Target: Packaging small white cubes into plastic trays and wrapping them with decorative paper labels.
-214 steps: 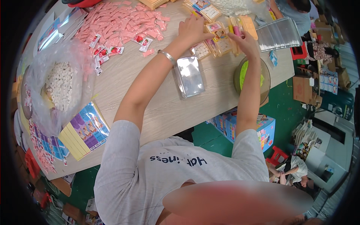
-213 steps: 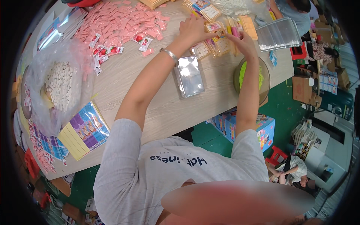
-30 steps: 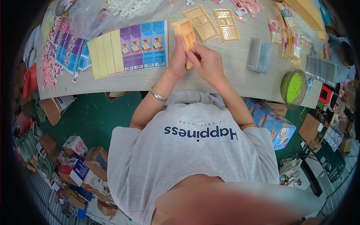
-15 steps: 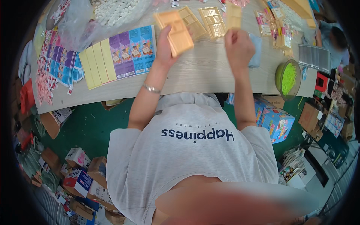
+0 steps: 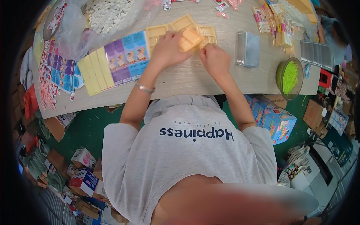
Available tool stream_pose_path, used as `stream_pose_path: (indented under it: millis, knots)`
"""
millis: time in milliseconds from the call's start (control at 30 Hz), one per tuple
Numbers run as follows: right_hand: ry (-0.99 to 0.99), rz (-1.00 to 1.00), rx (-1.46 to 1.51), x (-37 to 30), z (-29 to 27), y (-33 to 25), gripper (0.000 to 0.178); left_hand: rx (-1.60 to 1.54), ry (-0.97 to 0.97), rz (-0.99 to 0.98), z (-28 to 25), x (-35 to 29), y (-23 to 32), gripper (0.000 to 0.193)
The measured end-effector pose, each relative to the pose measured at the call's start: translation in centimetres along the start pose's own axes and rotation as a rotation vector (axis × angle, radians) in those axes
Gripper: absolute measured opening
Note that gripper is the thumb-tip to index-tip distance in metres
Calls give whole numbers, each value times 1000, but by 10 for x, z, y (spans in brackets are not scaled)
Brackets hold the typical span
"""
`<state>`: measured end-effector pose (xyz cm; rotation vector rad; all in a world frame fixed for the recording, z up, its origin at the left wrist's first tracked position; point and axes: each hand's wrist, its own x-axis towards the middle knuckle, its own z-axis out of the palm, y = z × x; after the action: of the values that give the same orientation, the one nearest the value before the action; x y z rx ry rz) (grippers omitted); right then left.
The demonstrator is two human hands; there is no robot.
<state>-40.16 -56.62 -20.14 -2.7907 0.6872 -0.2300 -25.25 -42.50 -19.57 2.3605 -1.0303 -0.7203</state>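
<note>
My left hand [image 5: 170,50] is wrapped round a small stack of pale orange compartment trays [image 5: 190,39], held tilted just above the table. My right hand [image 5: 216,60] is closed in a pinch at the near edge of a yellowish compartment tray [image 5: 207,33]; its fingertips are partly hidden. Two more trays lie close by: one tray [image 5: 183,23] turned at an angle behind the stack, and another tray [image 5: 154,33] partly covered by my left hand. Purple and blue printed card sheets [image 5: 127,56] lie left of my left hand.
A pile of clear plastic sleeves [image 5: 247,49] lies right of my right hand. Further right stand a bowl of green shreds [image 5: 289,78] and filled packs [image 5: 281,32]. White pieces [image 5: 108,15] in a clear bag and small sachets [image 5: 47,80] lie left. A co-worker [image 5: 332,33] is at far right.
Both hands have come together, the left one lowering its tray stack rightward, the right one moving left and down toward the trays on the table. The view has shifted slightly.
</note>
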Motion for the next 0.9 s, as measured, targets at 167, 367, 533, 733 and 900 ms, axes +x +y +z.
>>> stream_pose_path:
  millis: [167, 367, 533, 733, 900]
  knots:
    - [107, 36, -80, 19, -14, 24, 20, 118, -28, 161, -10, -31, -24, 84]
    - [-74, -170, -172, 33, 16, 22, 19, 105, 18, 371, -23, -13, -30, 80]
    - [139, -17, 327, 11, -37, -16, 16, -643, 114, 208, -16, -34, -31, 65]
    - [-104, -55, 1027, -27, -56, -77, 9, -1689, -107, 51, 20, -65, 16, 75]
    - [-151, 61, 1091, -32, -42, -78, 6, -1754, -20, -5, 33, -68, 10, 79]
